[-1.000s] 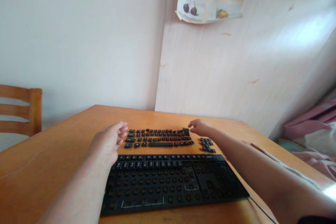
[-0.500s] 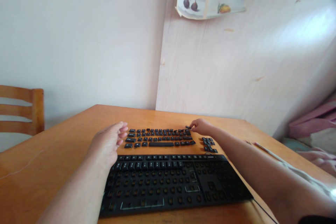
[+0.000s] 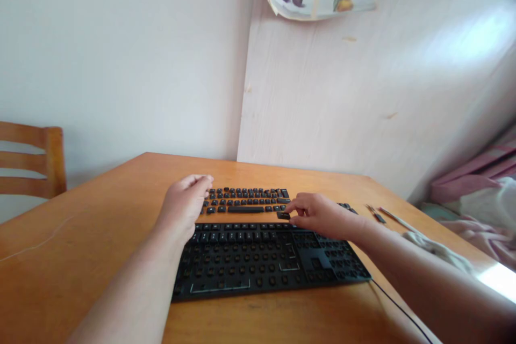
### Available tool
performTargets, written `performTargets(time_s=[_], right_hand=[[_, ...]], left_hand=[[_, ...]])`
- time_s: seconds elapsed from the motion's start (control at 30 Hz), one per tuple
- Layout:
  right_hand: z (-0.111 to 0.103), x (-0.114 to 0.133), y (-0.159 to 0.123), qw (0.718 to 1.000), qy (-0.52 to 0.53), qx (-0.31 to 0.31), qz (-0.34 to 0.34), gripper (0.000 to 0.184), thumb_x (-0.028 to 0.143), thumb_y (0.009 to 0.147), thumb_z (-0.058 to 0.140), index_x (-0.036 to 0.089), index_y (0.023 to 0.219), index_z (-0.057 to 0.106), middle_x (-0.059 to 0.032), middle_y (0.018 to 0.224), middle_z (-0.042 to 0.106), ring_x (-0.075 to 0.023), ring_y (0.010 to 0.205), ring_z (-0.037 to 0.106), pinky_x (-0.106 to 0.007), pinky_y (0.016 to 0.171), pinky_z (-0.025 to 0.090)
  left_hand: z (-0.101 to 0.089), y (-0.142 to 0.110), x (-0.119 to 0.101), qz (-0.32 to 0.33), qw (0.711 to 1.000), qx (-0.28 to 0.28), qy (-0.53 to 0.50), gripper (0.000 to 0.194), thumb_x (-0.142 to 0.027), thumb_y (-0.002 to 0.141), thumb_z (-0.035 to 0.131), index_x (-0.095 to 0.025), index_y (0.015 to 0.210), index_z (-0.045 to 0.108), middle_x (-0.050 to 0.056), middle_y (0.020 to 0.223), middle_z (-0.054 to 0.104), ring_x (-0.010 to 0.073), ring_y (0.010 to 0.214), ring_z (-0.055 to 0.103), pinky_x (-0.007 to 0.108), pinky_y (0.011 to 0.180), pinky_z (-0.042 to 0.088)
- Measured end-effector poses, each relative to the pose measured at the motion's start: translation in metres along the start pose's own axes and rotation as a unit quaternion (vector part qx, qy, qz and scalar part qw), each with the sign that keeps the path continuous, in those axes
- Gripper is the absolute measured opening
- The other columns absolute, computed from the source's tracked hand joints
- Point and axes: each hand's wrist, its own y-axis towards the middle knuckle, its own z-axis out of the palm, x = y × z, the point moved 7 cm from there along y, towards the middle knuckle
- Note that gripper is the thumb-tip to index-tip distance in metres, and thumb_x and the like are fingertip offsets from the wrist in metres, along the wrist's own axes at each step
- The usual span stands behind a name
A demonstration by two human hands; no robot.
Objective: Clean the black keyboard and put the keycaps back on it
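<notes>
A black keyboard (image 3: pixel 242 263) lies on the wooden table. Its upper two rows carry keycaps, while the lower area shows bare switches. Behind it, loose black keycaps (image 3: pixel 245 202) are laid out in rows, a long spacebar keycap (image 3: pixel 245 209) among them. My right hand (image 3: pixel 312 214) pinches a wide black keycap (image 3: pixel 283 215) just above the keyboard's back edge. My left hand (image 3: pixel 187 201) is by the left ends of the rows, its fingers curled together over the keyboard's left back corner. Whether anything is between those fingers is hidden.
A small tool (image 3: pixel 377 215) with metal prongs, a pencil-like stick (image 3: pixel 397 219) and a crumpled pale cloth (image 3: pixel 435 250) lie to the right. A cable (image 3: pixel 397 305) runs from the keyboard's right side. A wooden chair (image 3: pixel 54 158) stands at the left.
My right hand has brought the wide keycap from the far right end of the rows nearer to the keyboard. My left hand has shifted right, and its fingers have closed together.
</notes>
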Motion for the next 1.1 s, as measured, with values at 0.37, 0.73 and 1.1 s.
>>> performTargets(time_s=[0.37, 0.73, 1.1], right_hand=[[0.009, 0.023, -0.025, 0.996, -0.072, 0.046, -0.003, 0.026, 0.032, 0.083, 0.061, 0.025, 0.106, 0.071, -0.0044, 0.093, 0.068, -0.0181, 0.085, 0.060, -0.028, 0.077, 0.041], [0.014, 0.026, -0.022, 0.993, -0.105, 0.060, 0.009, 0.029, 0.028, 0.080, 0.059, 0.028, 0.106, 0.072, -0.0039, 0.096, 0.069, -0.0203, 0.094, 0.061, -0.028, 0.082, 0.040], [0.016, 0.031, -0.024, 0.983, -0.171, 0.066, 0.016, 0.028, 0.032, 0.083, 0.056, 0.028, 0.105, 0.073, -0.0055, 0.096, 0.069, -0.0226, 0.092, 0.062, -0.030, 0.077, 0.041]], left_hand=[[0.083, -0.079, -0.039, 0.311, 0.858, 0.288, 0.291, 0.025, -0.028, 0.091, 0.045, -0.022, 0.092, 0.070, 0.003, 0.093, 0.068, 0.0189, 0.092, 0.059, 0.032, 0.084, 0.042], [0.108, -0.111, -0.031, 0.396, 0.782, 0.351, 0.331, 0.031, -0.023, 0.089, 0.049, -0.031, 0.107, 0.073, 0.005, 0.101, 0.066, 0.0224, 0.100, 0.052, 0.040, 0.091, 0.042], [0.109, -0.113, -0.021, 0.400, 0.755, 0.364, 0.371, 0.035, -0.024, 0.089, 0.050, -0.041, 0.112, 0.070, 0.002, 0.125, 0.061, 0.0276, 0.122, 0.043, 0.048, 0.102, 0.037]])
